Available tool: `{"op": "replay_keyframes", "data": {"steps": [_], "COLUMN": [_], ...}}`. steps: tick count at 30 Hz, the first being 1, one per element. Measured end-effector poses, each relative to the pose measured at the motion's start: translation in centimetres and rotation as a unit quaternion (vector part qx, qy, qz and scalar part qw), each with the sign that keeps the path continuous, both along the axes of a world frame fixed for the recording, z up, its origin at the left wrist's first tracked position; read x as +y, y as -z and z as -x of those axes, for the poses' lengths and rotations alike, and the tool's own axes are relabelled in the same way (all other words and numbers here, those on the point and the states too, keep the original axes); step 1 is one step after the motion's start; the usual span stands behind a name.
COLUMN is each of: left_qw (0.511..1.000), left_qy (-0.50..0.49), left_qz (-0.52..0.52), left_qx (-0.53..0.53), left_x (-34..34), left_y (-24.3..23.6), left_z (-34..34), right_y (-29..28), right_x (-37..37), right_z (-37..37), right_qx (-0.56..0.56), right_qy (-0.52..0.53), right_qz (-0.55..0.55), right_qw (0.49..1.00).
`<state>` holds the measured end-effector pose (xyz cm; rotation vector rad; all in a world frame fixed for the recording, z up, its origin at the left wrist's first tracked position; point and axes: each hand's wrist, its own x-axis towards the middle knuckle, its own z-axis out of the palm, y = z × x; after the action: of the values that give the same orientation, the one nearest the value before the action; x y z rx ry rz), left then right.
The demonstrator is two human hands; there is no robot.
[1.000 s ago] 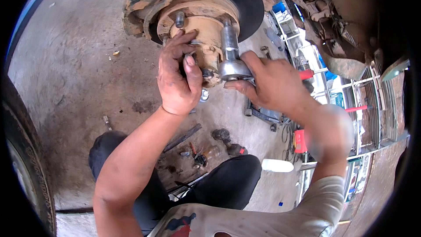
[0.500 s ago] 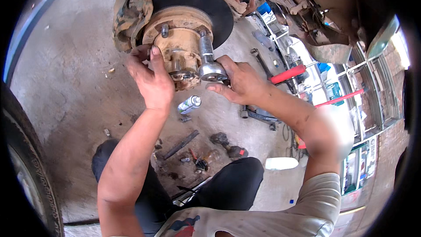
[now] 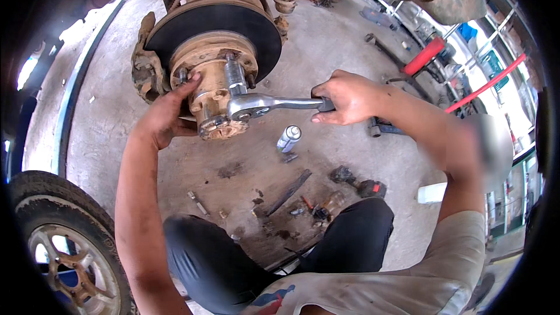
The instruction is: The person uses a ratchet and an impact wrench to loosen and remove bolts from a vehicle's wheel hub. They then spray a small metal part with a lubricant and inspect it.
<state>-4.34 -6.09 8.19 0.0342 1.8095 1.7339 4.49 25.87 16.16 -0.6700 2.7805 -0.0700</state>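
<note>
Wrench [image 3: 286, 103] lies level, axis three to nine o'clock; its head sits at nine o'clock from the right hand [image 3: 353, 98], the nearer, fingers clenched on the handle end. Left hand [image 3: 158, 119] grasps the hub [image 3: 211, 88] from nine o'clock.

The right hand [image 3: 349, 99] grips, the left hand [image 3: 162, 115] curves.

A silver ratchet [image 3: 283, 102] extends rightward, its socket [image 3: 235, 76] against the dirty tan hub [image 3: 212, 86].

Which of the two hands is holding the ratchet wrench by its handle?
The right hand, closed around the ratchet wrench's handle; the left hand rests against the wheel hub instead.
</note>
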Motion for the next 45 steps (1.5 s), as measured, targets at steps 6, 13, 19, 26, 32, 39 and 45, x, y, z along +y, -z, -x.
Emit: {"op": "replay_keyframes", "data": {"steps": [6,13,19,26,32,39,45], "left_qw": [0.998,0.997,0.996,0.991,0.996,0.985,0.986], "left_qy": [-0.024,-0.037,-0.030,-0.017,-0.045,-0.058,-0.052], "left_qz": [0.058,0.064,0.082,0.121,0.073,0.153,0.147], "left_qx": [-0.027,0.001,0.015,-0.050,0.008,0.053,0.050], "left_x": [0.6,1.1,2.1,1.4,1.7,2.9,2.8], "left_y": [-1.3,-1.2,-1.5,-1.0,0.1,-1.2,-0.5], "left_z": [1.3,0.9,1.3,1.8,1.5,0.9,1.6], "right_y": [1.5,9.1,15.2,2.2,-1.9,5.4,18.3], "right_x": [0.0,1.1,0.0,0.5,-0.1,3.0,0.6], "right_z": [-0.5,0.0,0.3,0.2,-0.6,-0.4,1.3], "right_qx": [0.060,0.085,0.149,0.006,0.082,0.098,0.141], "right_qy": [0.024,0.008,0.026,0.063,0.005,0.012,-0.016], "right_qz": [0.000,0.207,0.340,-0.012,-0.105,0.078,0.394], "right_qw": [0.998,0.975,0.928,0.998,0.991,0.992,0.908]}}
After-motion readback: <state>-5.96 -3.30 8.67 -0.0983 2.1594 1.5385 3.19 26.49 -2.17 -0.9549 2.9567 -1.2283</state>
